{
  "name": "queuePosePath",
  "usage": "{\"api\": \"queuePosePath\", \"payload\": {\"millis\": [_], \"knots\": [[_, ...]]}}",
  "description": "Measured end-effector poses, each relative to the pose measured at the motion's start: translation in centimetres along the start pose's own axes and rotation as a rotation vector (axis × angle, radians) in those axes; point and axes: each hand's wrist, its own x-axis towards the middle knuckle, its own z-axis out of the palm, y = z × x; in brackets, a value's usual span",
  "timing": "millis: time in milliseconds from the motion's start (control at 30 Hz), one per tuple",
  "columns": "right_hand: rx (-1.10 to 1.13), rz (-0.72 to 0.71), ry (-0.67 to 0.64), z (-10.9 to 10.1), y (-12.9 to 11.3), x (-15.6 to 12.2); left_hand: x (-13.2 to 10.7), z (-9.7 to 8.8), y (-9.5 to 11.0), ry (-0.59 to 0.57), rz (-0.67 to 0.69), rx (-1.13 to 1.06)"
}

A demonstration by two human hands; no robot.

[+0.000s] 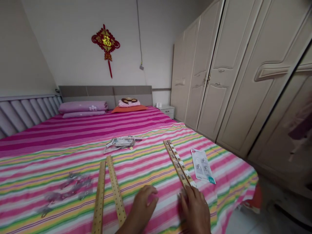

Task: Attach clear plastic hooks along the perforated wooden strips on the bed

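My left hand (143, 203) rests low on the striped bed sheet (146, 130), its fingers curled and blurred, just right of two bare wooden strips with holes (108, 191). My right hand (196, 208) lies palm down on the near end of a third wooden strip (177, 161) that carries a row of small metal fittings. Its fingers touch the strip and are smeared by motion. A white blister card with small parts (202, 165) lies right of that strip.
A clear bag of metal parts (120, 143) lies mid-bed, and several loose metal hooks (68, 188) lie at the left. Pillows (83, 107) sit by the headboard. A tall wardrobe (231, 71) stands at the right, past the bed's edge.
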Motion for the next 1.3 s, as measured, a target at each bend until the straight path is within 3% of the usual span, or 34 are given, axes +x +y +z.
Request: {"api": "queuePosePath", "payload": {"millis": [100, 200, 267, 367, 533, 633, 800, 933, 1000, 1133, 1200, 1300], "knots": [[0.243, 0.111, 0.092, -0.2, 0.4, -0.2, 1.8, 4.7, 0.5, -0.102, -0.279, -0.357], [0.514, 0.385, 0.11, 0.3, 2.5, -1.8, 3.3, 9.2, 0.4, -0.112, -0.608, -0.589], [0.686, 0.587, 0.044, 0.9, 4.0, -3.0, 3.8, 11.6, 0.5, -0.1, -0.689, -0.645], [0.958, 0.757, -0.036, 1.5, 5.1, -4.2, 4.0, 13.6, 1.4, -0.122, -0.685, -0.723], [1.324, 0.888, -0.069, 1.3, 4.0, -4.3, 3.5, 13.9, 2.2, -0.144, -0.633, -0.796], [1.417, 0.982, -0.08, 1.3, 3.2, -4.0, 3.0, 13.6, 1.9, -0.183, -0.611, -0.79], [1.483, 1.051, -0.102, 1.3, 2.5, -2.7, 2.1, 12.8, 0.9, -0.039, -0.658, -0.682], [1.571, 1.061, -0.185, 1.1, 2.0, -1.5, 1.7, 12.3, 0.4, -0.011, -0.664, -0.644], [1.627, 1.068, -0.225, 1.0, 1.7, -1.2, 1.8, 12.2, 0.3, 0.061, -0.551, -0.526], [1.662, 1.074, -0.328, 0.9, 0.7, -1.0, 2.5, 12.1, 0.3, 0.159, -0.176, -0.009], [1.654, 1.04, -0.357, 0.9, 0.3, -0.8, 2.9, 12.1, 0.7, 0.113, -0.141, 0.164], [1.66, 1.055, -0.364, 1.1, 0.2, -0.3, 3.1, 11.7, 1.4, 0.055, -0.184, 0.247]]}}
